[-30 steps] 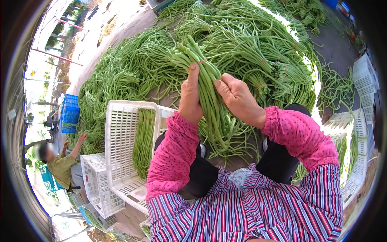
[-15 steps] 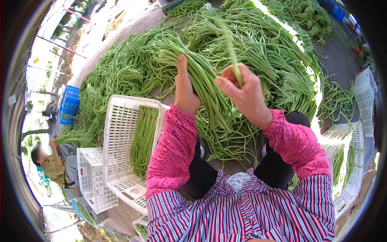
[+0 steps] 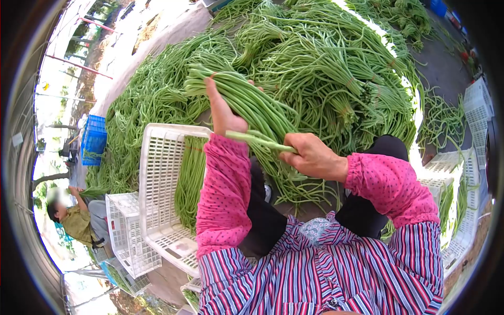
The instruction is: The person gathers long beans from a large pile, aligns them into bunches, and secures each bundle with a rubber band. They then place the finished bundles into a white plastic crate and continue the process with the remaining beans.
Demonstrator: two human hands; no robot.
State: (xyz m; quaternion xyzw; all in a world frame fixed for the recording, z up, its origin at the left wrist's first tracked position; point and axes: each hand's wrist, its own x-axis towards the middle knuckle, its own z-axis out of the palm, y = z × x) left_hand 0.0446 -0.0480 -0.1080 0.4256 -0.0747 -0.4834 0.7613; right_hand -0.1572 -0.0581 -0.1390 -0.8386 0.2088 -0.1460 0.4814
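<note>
My left hand (image 3: 221,111) grips a thick bundle of long green beans (image 3: 247,102) near its stem end, tilted toward the upper left. My right hand (image 3: 313,156) holds a single long bean (image 3: 257,139) that lies crosswise under the bundle, pointing at my left wrist. Both arms wear pink dotted sleeves. Just left of my left arm stands a white slotted crate (image 3: 163,194) with long beans laid lengthwise inside it. A big heap of long beans (image 3: 325,68), partly tied in bunches, covers the ground ahead.
More white crates stand at lower left (image 3: 128,236) and along the right side (image 3: 462,194). A blue crate (image 3: 94,139) sits at far left. Another person (image 3: 73,220) crouches at lower left by the bean pile.
My left hand swung the bundle down and to the left. My right hand dropped from beside the bundle's top to lower right, now holding one bean crosswise.
</note>
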